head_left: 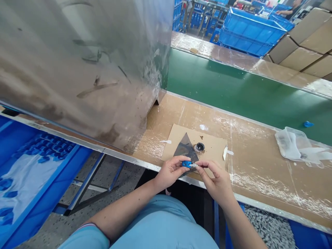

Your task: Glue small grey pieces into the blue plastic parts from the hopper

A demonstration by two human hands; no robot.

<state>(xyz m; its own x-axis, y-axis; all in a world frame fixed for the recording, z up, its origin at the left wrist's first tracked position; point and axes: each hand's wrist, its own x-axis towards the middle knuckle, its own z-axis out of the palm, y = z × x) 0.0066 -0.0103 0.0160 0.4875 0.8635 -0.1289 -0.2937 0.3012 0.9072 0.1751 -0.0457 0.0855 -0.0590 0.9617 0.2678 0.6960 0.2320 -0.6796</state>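
Between the thumb and fingers of my left hand (171, 171) is a small blue plastic part (186, 163). My right hand (214, 176) pinches a small pale piece (193, 165) against the right side of the blue part; its exact kind is too small to tell. Both hands are above the table's near edge, over a dark see-through sheet (185, 148). That sheet lies on a piece of cardboard (178, 133). Just beyond my fingers stands a small round pot (200, 146) with dark liquid inside.
A large metal panel (103, 69) rises on the left. Beyond the worktable (254, 152) runs a green conveyor belt (233, 76) carrying a blue part (308, 123). A clear plastic tub (292, 143) sits at right. Blue bins hold blue parts (52, 147) at left and grey pieces (269, 228) below right.
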